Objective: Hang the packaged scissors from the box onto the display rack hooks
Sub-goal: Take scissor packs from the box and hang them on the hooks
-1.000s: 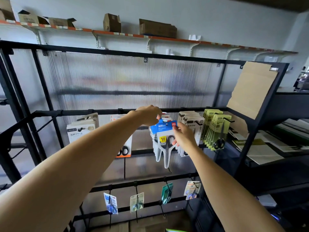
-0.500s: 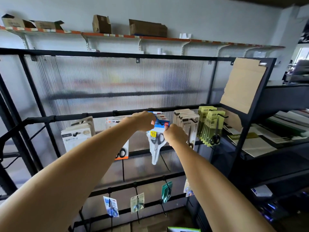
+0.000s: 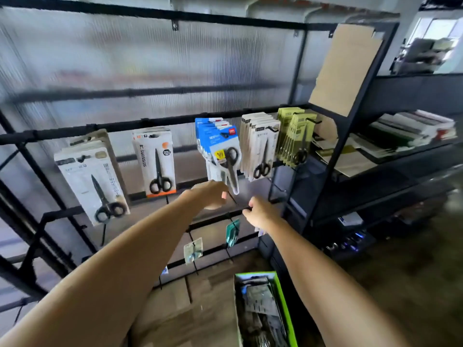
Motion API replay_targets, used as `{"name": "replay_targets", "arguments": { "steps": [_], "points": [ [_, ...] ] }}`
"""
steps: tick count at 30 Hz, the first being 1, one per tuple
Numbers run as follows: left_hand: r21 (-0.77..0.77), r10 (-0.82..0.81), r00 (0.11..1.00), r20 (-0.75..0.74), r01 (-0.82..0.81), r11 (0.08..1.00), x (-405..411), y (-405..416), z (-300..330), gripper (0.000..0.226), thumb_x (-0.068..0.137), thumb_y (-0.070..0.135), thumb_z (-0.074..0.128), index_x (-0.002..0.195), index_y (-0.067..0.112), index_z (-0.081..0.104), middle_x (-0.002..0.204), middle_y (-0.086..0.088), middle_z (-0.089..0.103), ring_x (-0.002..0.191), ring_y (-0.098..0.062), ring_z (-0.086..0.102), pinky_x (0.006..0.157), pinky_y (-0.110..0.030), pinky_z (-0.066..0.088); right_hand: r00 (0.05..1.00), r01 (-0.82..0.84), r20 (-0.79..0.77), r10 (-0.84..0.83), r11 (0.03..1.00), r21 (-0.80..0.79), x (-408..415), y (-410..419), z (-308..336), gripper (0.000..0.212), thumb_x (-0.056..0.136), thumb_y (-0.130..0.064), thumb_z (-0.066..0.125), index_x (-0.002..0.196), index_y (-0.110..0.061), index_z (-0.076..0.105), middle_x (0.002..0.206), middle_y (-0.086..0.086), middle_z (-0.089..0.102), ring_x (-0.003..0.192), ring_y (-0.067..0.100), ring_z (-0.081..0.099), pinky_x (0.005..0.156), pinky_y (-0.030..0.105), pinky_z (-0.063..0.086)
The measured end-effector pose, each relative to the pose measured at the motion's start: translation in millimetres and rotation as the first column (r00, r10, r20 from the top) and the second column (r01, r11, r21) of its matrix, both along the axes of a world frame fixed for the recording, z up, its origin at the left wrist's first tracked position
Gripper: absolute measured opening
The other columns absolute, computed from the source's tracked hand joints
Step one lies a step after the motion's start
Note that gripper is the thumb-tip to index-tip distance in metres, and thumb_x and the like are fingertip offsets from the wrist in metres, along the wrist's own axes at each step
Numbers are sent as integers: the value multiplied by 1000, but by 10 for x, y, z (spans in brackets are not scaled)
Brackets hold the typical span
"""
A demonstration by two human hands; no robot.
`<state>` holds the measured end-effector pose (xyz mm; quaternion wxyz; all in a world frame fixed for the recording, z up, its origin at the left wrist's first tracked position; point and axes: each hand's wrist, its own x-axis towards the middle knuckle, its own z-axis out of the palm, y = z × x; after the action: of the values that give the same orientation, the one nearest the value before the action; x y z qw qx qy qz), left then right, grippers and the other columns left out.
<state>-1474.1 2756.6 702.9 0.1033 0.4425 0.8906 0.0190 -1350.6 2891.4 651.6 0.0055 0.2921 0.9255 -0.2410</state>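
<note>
Neither hand grasps anything: the left hand (image 3: 213,195) and right hand (image 3: 260,212) are held loosely curled beneath the hung blue scissors packs (image 3: 220,149). The green box (image 3: 283,296), seemingly stocked with upright packs, lies below, nearer the right hand.

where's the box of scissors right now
In the head view the green box sits bottom centre on the floor, below the rack and just under the right hand.
</note>
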Motion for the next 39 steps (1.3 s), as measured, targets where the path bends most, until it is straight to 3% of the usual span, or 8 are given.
{"name": "replay_targets", "arguments": {
  "steps": [3, 9, 13, 19, 23, 27, 32, 39],
  "points": [
    [-25, -23, 997, 79, 25, 999, 186, 164, -501, 25, 88, 23, 54, 112, 29, 62, 117, -1, 63, 102, -25, 61, 87, -39, 54, 995, 49, 86, -47, 998, -28, 281, 63, -390, 38, 94, -34, 54, 121, -8, 52, 122, 16, 60, 116, 34, 55, 89, 36, 45],
    [-75, -71, 977, 201, 88, 993, 633, 645, -1399, 33, 91, 17, 51, 122, 19, 59, 123, -7, 60, 115, -30, 57, 93, -36, 48, 975, 135, 195, -110, 984, -118, 713, 308, -1064, 40, 95, -34, 54, 127, -11, 50, 135, 15, 54, 124, 35, 53, 98, 37, 43],
    [-138, -77, 964, 255, 116, 984, 791, 1017, -2026, 31, 93, 25, 52, 124, 20, 56, 125, -4, 60, 116, -29, 57, 94, -38, 49, 962, 170, 241, -130, 973, -156, 949, 565, -1543, 37, 95, -30, 54, 121, -4, 51, 126, 21, 59, 118, 38, 56, 91, 39, 45],
    [-256, -47, 950, 310, 131, 958, 992, 1504, -2853, 43, 86, 13, 48, 128, 16, 55, 135, -13, 54, 119, -33, 55, 95, -44, 48, 925, 303, 323, -201, 902, -306, 1325, 950, -2380, 38, 91, -29, 58, 122, -8, 53, 123, 18, 62, 115, 35, 59, 90, 38, 47],
    [-298, -92, 922, 376, 214, 930, 1182, 1760, -3041, 37, 95, -1, 45, 130, -3, 54, 133, -24, 52, 122, -37, 50, 82, -31, 38, 889, 421, 361, -280, 811, -407, 1478, 1122, -3004, 40, 87, -38, 61, 119, -16, 53, 118, 10, 64, 112, 31, 61, 90, 39, 52],
    [-392, -102, 950, 296, 218, 894, 1175, 2020, -3286, 37, 94, 21, 45, 130, 24, 53, 128, -4, 58, 119, -28, 54, 81, -33, 45, 878, 455, 379, -292, 754, -474, 1441, 1267, -3245, 44, 90, -28, 58, 130, -15, 49, 129, 9, 58, 122, 29, 55, 97, 40, 48],
    [-503, -114, 936, 333, 278, 818, 1144, 2340, -3672, 43, 92, 21, 46, 135, 26, 47, 132, -3, 56, 120, -29, 54, 89, -34, 46, 850, 514, 414, -324, 680, -523, 1279, 1404, -3661, 37, 89, -24, 58, 122, -11, 50, 125, 10, 59, 119, 31, 57, 94, 39, 47],
    [-576, -192, 902, 387, 399, 713, 944, 2594, -4798, 32, 90, 15, 46, 120, 18, 56, 128, -8, 59, 119, -31, 55, 97, -39, 45, 732, 681, 474, -489, 514, -521, 1085, 1530, -4524, 40, 93, -17, 56, 131, -9, 48, 129, 11, 57, 121, 29, 54, 93, 31, 44]
  ]
}}
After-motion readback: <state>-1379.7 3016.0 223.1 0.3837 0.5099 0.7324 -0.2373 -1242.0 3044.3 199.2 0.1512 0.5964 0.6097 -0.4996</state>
